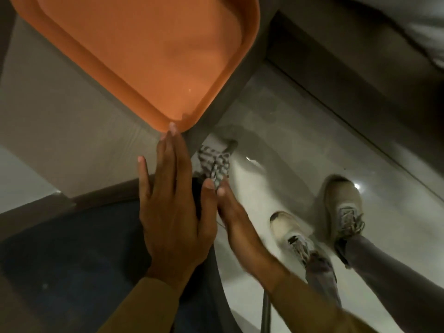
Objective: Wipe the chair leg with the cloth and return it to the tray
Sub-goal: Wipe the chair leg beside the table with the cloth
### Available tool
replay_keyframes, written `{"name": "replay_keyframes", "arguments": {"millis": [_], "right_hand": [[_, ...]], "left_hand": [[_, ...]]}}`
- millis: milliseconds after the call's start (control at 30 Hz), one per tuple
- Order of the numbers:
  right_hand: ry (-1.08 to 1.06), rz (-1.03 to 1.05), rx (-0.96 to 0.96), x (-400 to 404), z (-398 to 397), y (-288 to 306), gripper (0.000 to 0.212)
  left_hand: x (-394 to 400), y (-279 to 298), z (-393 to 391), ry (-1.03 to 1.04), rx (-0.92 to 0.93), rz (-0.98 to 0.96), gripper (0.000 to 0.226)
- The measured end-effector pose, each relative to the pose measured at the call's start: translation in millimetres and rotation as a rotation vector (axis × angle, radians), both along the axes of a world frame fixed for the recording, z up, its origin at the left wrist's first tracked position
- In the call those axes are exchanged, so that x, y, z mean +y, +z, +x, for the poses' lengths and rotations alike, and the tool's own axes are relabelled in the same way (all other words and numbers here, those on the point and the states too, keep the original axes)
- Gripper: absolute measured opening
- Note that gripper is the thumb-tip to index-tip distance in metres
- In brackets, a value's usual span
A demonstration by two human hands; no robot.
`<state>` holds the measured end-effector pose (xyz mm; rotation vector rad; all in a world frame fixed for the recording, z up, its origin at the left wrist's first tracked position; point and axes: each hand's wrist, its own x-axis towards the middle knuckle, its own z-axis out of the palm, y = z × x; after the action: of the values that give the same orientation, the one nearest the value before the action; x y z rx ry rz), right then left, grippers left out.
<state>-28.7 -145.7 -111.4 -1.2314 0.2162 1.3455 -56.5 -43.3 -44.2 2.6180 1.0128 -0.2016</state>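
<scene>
An orange tray (134, 51) lies on a grey table at the top left, with nothing in the part I can see. My left hand (173, 200) is flat with fingers apart, its fingertips touching the tray's near corner. Below the table edge, my right hand (237, 222) pinches a grey and white checked cloth (215, 164) that hangs over the floor. The dark blue chair seat (84, 255) sits under my left forearm. A thin dark chair leg (265, 313) shows at the bottom, partly behind my right forearm.
The grey table (62, 116) fills the upper left, its edge running diagonally past the cloth. Glossy pale floor tiles (300, 140) lie to the right. My two shoes (312, 224) stand on the floor at the right. A dark wall base crosses the upper right.
</scene>
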Motion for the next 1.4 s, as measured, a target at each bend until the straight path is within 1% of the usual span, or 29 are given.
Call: {"name": "replay_keyframes", "arguments": {"millis": [67, 133, 167, 267, 367, 467, 533, 700, 767, 800, 867, 933, 1067, 1167, 1233, 1300, 1400], "right_hand": [[0.008, 0.013, -0.04, -15.6, -14.1, 17.9, 0.056], [0.019, -0.029, -0.035, -12.4, -13.7, 11.6, 0.04], [0.01, -0.038, -0.038, -7.3, -11.0, 0.2, 0.041], [0.041, -0.053, -0.024, 11.5, 1.9, -59.0, 0.059], [0.097, -0.149, 0.022, 25.6, 23.9, -121.1, 0.06], [0.088, -0.225, 0.168, 39.9, 44.6, -143.6, 0.059], [0.064, -0.231, 0.176, 43.4, 48.5, -131.2, 0.056], [0.189, -0.019, 0.059, -7.3, 39.8, -44.4, 0.058], [0.221, 0.072, -0.003, -23.3, 35.0, -21.3, 0.05], [0.234, 0.072, -0.04, -22.5, 34.3, -17.1, 0.045], [0.233, 0.023, -0.117, -6.5, 36.3, -24.6, 0.034], [0.198, -0.059, -0.155, 13.7, 40.8, -55.1, 0.032], [0.183, -0.235, -0.065, 41.0, 54.5, -129.5, 0.048], [0.212, -0.309, -0.031, 48.9, 56.5, -149.5, 0.051], [0.173, -0.289, -0.029, 51.5, 56.6, -132.1, 0.05], [0.123, -0.22, -0.024, 43.9, 50.6, -97.5, 0.049], [0.096, -0.072, -0.12, 15.4, 31.3, -33.5, 0.053]], "left_hand": [[-0.5, -0.3, 0.3, 0.007, 0.009, 0.011, 0.074], [-0.6, -1.0, 1.4, 0.013, 0.014, 0.012, 0.076], [-0.6, -1.6, 1.7, 0.013, 0.014, 0.013, 0.077], [0.1, -3.3, 0.2, 0.014, 0.001, 0.016, 0.079], [-0.3, -5.7, -2.8, 0.01, -0.014, 0.02, 0.079], [0.9, -7.8, -3.0, 0.012, -0.023, 0.02, 0.079], [0.9, -6.3, -0.9, 0.016, -0.02, 0.013, 0.078], [0.8, -2.6, 1.5, 0.003, -0.001, 0.006, 0.078], [0.5, -3.3, 0.6, 0.004, -0.003, 0.012, 0.078], [0.4, -3.8, 0.1, 0.005, -0.007, 0.012, 0.078], [-0.3, -4.6, -1.0, 0.011, -0.016, 0.007, 0.079], [-0.5, -5.3, -1.9, 0.011, -0.022, 0.003, 0.079], [-0.1, -7.5, -3.7, 0.009, -0.036, 0.003, 0.079], [0.4, -8.3, -2.9, 0.009, -0.049, 0.016, 0.078], [0.2, -7.5, -1.6, 0.007, -0.051, 0.012, 0.078], [-0.3, -5.8, -0.3, 0.016, -0.041, -0.002, 0.078], [-0.4, -3.8, 0.7, 0.018, -0.037, 0.003, 0.077]]}}
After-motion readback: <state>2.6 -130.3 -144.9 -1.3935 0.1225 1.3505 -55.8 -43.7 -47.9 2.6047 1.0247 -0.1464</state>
